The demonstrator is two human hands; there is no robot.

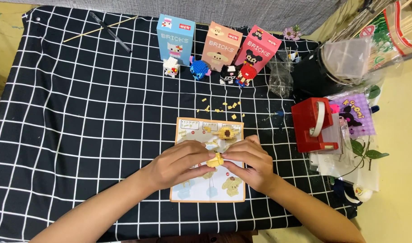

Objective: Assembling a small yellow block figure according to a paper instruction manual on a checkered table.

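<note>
Yellow bricks, pressed into a small lump (215, 159), sit pinched between the two hands over the instruction sheet (209, 189), which lies on the black checked cloth of the worktop (80, 112). Both grips are closed on that lump: the left hand (178, 163) curls its fingers around it from one side, and the right hand (251, 162) meets it from the other with thumb and fingertips, so only a sliver of yellow shows between them. My worry is the pinch itself; the piece looks tiny and mostly hidden, and a squeeze that lands off-centre could pop a brick loose or send the whole lump skipping away. Just beyond the grip lies a second yellow assembly (227, 133) on the sheet, and farther out a scatter of loose yellow bits (219, 108); a dropped brick would be hard to pick out among them. A sweep of either wrist could also drag the sheet and shift those parts. Both forearms come in low from the near edge, converging, wrists bent slightly inward, knuckles up. Well beyond the grip stand three coloured boxes (219, 45) with small finished figures (201, 69) before them, and off to the right hand's side a red tape dispenser (307, 126)
</note>
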